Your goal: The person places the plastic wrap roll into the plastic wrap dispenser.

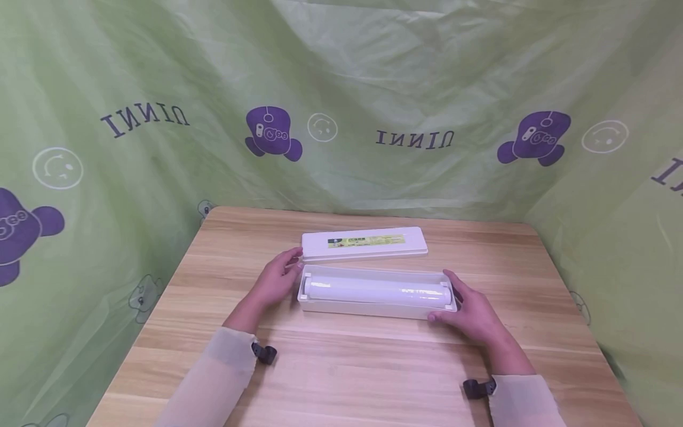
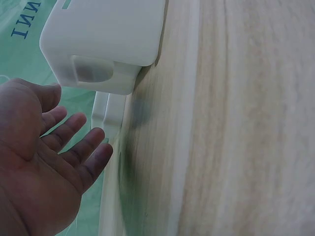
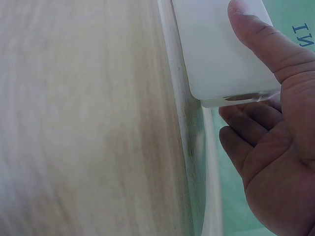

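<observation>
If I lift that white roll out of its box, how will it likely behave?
The white roll looks cylindrical, so it would probably roll on the table. Glossy highlights suggest its surface may be slippery. It lies straight along the box, so it's likely fairly stiff.

Through my feed I count one white box (image 1: 368, 309), one white roll (image 1: 377, 289), one lid (image 1: 365, 251) and one label (image 1: 366, 241). I have two hands in view, one left grip (image 1: 274, 280) and one right grip (image 1: 472, 314), plus two sleeves (image 1: 213, 373), two black wrist devices (image 1: 264, 353) and one counter (image 1: 363, 373). On the cloth (image 1: 363, 71), my head view shows three purple figures (image 1: 274, 121), one cut off, and three smileys (image 1: 322, 127).
</observation>
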The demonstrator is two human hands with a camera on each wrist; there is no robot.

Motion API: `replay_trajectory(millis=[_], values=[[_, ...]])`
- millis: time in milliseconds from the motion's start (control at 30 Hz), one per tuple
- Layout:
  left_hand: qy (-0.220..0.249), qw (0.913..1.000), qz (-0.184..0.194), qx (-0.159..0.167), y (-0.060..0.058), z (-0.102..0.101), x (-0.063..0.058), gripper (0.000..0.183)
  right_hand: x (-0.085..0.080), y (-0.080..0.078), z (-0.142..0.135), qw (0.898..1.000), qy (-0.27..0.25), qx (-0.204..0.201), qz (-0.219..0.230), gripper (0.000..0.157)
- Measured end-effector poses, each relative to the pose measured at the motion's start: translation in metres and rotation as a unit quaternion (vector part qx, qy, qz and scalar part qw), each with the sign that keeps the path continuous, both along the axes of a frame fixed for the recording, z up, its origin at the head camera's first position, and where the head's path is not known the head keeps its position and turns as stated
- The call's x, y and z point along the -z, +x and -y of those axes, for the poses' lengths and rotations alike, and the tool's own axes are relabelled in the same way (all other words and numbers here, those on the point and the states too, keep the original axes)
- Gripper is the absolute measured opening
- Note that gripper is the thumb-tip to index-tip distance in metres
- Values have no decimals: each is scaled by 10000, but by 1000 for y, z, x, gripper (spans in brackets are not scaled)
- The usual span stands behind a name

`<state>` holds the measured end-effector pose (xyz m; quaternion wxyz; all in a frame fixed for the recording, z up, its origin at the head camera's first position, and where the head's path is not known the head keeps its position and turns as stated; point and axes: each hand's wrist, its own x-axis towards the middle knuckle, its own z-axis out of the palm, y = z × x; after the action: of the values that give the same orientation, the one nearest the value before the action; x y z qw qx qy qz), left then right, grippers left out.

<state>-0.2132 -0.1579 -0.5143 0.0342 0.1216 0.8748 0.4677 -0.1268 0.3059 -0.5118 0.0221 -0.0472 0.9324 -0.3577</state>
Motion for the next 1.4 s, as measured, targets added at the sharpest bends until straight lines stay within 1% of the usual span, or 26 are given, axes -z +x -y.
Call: replay_trajectory(millis=[233, 500, 733, 867, 1067, 1200, 1400], values=[[-41, 10000, -72, -31, -6, 0, 2, 48, 0, 0, 0, 10000, 17, 27, 65, 123], [-118, 9999, 13, -107, -10, 0, 4, 52, 0, 0, 0, 9999, -25, 89, 93, 122], [-115, 9998, -39, -147, -15, 1, 8, 56, 1, 0, 0, 9997, -90, 107, 193, 124], [-72, 9998, -23, -159, -18, 0, 9, 58, 1, 0, 0, 9997, -99, 124, 201, 124], [-147, 9995, 61, -284, -22, 1, 10, 61, 1, 0, 0, 9995, -121, 141, 263, 124], [-237, 9992, -22, -332, -25, 2, 11, 63, 0, 0, 0, 9995, -103, 139, 272, 124], [-262, 9989, -90, -367, -32, 2, 13, 67, -1, 0, 1, 9995, -104, 133, 277, 124]])
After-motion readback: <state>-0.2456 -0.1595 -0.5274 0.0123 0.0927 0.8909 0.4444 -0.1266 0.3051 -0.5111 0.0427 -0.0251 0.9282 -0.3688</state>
